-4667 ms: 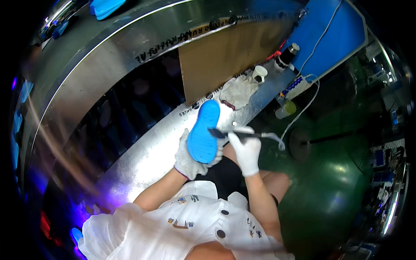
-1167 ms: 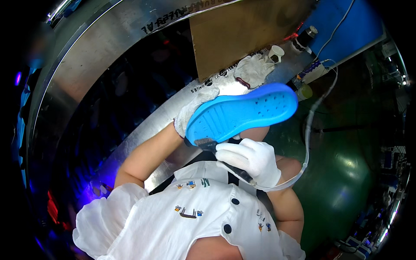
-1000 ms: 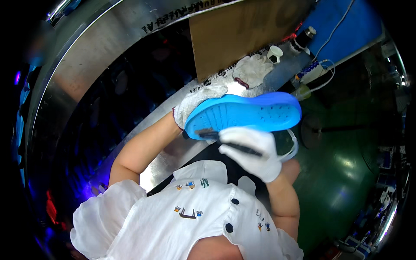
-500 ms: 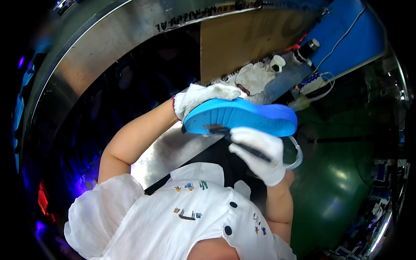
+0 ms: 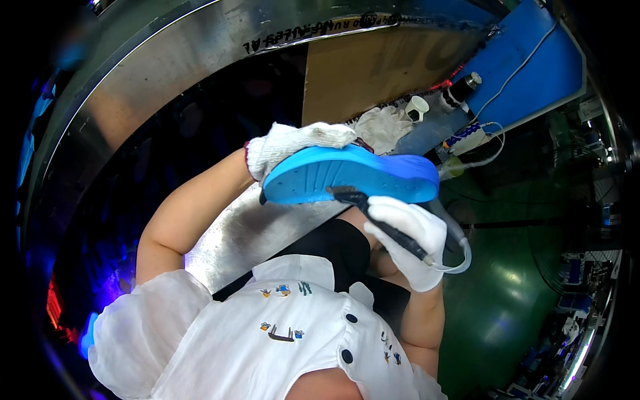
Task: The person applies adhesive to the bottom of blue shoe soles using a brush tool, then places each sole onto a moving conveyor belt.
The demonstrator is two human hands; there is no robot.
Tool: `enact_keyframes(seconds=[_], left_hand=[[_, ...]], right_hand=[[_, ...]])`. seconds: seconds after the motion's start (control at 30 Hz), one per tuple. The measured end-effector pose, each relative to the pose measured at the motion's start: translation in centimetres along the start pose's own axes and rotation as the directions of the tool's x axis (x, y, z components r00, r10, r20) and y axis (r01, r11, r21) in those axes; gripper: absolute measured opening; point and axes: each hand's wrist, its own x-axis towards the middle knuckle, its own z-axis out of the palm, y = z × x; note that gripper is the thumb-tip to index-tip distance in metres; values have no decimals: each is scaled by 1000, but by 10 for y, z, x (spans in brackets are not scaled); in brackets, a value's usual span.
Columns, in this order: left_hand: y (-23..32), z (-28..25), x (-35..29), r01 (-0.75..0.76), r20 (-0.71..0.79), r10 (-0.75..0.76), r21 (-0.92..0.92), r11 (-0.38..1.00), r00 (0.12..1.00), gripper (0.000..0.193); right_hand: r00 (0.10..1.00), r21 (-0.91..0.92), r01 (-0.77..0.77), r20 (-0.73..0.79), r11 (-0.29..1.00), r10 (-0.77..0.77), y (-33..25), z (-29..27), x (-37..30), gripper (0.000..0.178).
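Observation:
A bright blue shoe sole (image 5: 347, 176) is held up in front of my chest, its broad grooved face turned toward me and its rim more violet at the right end. My left hand (image 5: 303, 143), in a white knit glove, is closed over the sole's upper left edge; its thumb is hidden. In my right hand (image 5: 417, 237), also in a white glove, a black-handled brush (image 5: 393, 230) is gripped. The brush's dark tip touches or nearly touches the sole's lower edge near the middle. From the handle's rear end a clear tube (image 5: 460, 261) loops out to the right.
Beneath the sole lies a shiny metal surface (image 5: 247, 227). Beyond it stand a cardboard sheet (image 5: 373, 70), a crumpled white cloth (image 5: 383, 130), a white cup (image 5: 417, 108) and a dark bottle (image 5: 460, 90). A blue panel (image 5: 527, 60) with a cable is at far right, above green floor (image 5: 500, 287).
The sole and my left hand have shifted a little left in the picture. The brush, blurred before, now shows plainly, with its tip lying farther right along the sole.

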Motion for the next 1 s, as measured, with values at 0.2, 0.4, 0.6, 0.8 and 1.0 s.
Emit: enact_keyframes(seconds=[0.2, 0.4, 0.6, 0.8, 1.0], left_hand=[[-7, -9, -10, -70, -186, 75, 36, 997, 980, 54], [0, -8, -22, 34, -268, -74, -150, 988, 961, 42], [2, -18, -33, 22, -325, -115, -276, 961, 939, 44], [-33, -9, -54, -359, -210, 291, -537, 764, 934, 53], [81, 5, -94, -492, -70, 676, -741, 457, 733, 106]], right_hand=[[997, -46, 1, -80, 999, -4, -6, -3, 3, 29], [998, -73, 22, -61, 997, -27, 7, -12, -3, 27], [1000, 68, -3, 14, 998, 2, -6, -19, -2, 27], [998, 267, 56, -26, 962, -51, -1, -17, -5, 29], [932, 616, -48, -255, 786, 257, 8, 7, -17, 27]])
